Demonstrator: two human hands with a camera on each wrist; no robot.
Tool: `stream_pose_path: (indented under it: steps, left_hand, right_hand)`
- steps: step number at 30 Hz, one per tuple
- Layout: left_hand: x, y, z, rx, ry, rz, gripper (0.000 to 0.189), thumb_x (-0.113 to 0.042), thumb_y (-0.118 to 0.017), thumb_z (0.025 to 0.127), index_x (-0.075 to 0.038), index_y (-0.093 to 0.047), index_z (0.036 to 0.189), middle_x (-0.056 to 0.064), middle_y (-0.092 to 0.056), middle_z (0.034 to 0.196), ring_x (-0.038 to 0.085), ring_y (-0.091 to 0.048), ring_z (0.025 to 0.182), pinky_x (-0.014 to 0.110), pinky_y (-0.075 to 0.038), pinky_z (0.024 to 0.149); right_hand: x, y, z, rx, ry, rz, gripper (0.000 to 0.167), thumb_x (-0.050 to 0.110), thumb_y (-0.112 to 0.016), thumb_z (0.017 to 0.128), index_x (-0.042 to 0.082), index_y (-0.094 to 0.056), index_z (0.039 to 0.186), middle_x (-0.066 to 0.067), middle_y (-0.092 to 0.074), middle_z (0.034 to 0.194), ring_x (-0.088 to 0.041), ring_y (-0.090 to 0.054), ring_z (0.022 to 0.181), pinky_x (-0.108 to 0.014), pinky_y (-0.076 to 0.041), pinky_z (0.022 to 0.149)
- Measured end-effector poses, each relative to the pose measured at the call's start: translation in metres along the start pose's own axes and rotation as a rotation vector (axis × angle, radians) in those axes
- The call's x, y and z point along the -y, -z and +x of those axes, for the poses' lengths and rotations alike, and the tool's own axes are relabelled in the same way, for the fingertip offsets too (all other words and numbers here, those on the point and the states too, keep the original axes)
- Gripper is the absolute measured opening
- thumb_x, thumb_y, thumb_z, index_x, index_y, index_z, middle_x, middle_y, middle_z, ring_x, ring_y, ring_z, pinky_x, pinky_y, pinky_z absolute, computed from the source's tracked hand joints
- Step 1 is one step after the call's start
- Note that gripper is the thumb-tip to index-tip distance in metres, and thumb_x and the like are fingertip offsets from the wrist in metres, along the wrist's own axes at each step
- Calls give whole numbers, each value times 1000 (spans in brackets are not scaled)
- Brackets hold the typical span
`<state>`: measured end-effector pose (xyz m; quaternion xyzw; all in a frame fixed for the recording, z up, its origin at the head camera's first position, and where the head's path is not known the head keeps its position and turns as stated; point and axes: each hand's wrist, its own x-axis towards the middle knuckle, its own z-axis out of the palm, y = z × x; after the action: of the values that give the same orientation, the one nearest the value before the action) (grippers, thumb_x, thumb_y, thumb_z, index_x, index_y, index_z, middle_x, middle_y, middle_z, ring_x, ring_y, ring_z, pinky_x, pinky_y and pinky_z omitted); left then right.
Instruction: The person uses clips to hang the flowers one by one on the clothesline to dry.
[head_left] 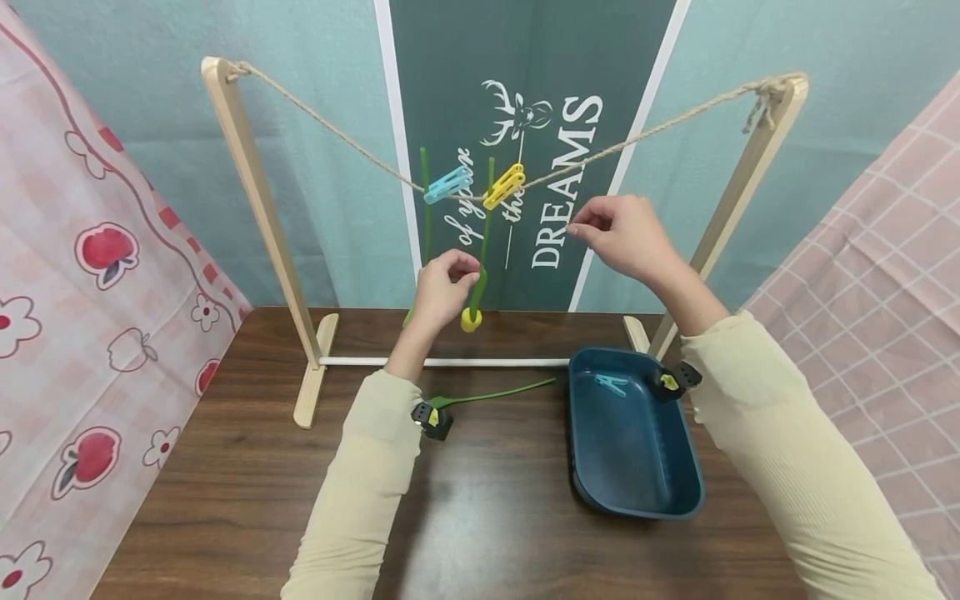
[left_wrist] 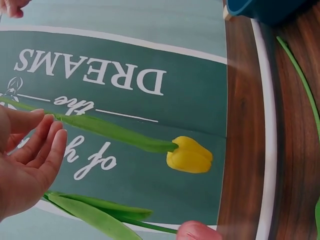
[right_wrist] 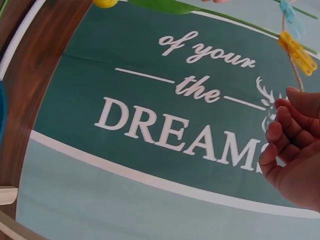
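A yellow tulip (left_wrist: 189, 155) hangs head down from a rope, its stem under a yellow clothespin (head_left: 504, 187). My left hand (head_left: 442, 290) pinches the tulip at its stem and leaf, thumb and fingertips together. Just left of it a pink tulip (left_wrist: 197, 231) also hangs upside down, under a light blue clothespin (head_left: 447, 185). My right hand (head_left: 622, 236) is raised in the air right of the yellow clothespin, below the rope. Its fingers are loosely bent with nothing between them, as the right wrist view (right_wrist: 295, 145) confirms.
The sagging rope (head_left: 330, 125) is tied between two wooden posts (head_left: 258, 200), joined below by a white rod (head_left: 517, 362). A blue basin (head_left: 630, 450) at the right holds a light blue clothespin (head_left: 611, 384). Another green stem (head_left: 502, 393) lies on the brown table.
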<state>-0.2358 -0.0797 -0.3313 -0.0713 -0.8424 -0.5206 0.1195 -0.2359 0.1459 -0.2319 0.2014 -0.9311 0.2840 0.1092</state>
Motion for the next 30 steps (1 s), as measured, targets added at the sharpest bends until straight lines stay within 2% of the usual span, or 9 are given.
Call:
stream_pose_path:
  steps: [7, 15, 23, 30]
  left_hand:
    - [9, -1, -5, 17, 7, 12, 8, -6, -61, 87, -3, -63, 94, 9, -63, 92, 21, -56, 86, 32, -45, 79]
    - [27, -2, -10, 50, 18, -5, 7, -5, -61, 86, -1, -63, 92, 11, -63, 90, 23, -56, 86, 33, -45, 79]
    - [47, -2, -17, 68, 25, 13, 8, -6, -63, 85, -1, -64, 90, 12, -64, 89, 24, -58, 85, 34, -46, 77]
    - [66, -3, -25, 100, 55, 39, 8, -8, -64, 84, 0, -64, 88, 11, -65, 83, 22, -58, 77, 32, -46, 69]
  right_hand:
    - [-14, -7, -9, 29, -36, 17, 17, 16, -59, 89, 0, -66, 90, -12, -57, 74, -23, -46, 67, -34, -37, 56]
    - [-32, -17, -20, 56, -67, 46, 16, 15, -59, 89, 1, -66, 89, -11, -58, 73, -23, -47, 68, -34, -38, 58]
    - [-61, -28, -34, 109, -111, 69, 15, 14, -58, 90, 1, -65, 87, -10, -57, 69, -23, -50, 65, -33, -40, 57]
    - [-89, -36, -50, 150, -125, 83, 18, 14, -57, 90, 0, -66, 86, -6, -57, 64, -22, -51, 61, -33, -41, 56]
